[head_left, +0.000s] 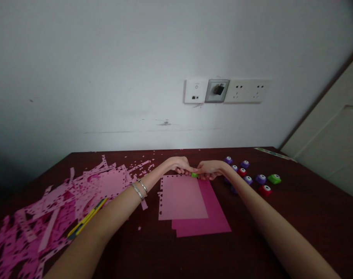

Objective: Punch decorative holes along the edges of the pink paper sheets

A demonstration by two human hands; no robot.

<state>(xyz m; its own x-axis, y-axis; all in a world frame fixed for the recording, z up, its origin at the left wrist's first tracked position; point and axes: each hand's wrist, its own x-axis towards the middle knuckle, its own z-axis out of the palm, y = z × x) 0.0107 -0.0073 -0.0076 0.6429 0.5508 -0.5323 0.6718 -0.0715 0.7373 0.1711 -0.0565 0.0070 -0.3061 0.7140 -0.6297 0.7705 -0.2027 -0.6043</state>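
Both hands meet at the far edge of a light pink sheet of paper (182, 199), over a green craft punch (194, 175). My left hand (181, 164) is closed, its thumb pressed on the punch. My right hand (209, 168) is closed at the punch's other side, thumbs together on top. Small punched holes run down the sheet's left edge and along part of its far edge. Beneath it lie darker pink sheets (205, 228), sticking out to the right and toward me. The punch is partly hidden by the fingers.
Several purple, red and green craft punches (260, 179) stand to the right. Punched pink paper strips (48, 209) heap at the left, with a yellow utility knife (87, 217) on them. Tiny paper cutouts (148, 166) lie scattered. A patterned strip (275, 154) rests at the back right, before the wall.
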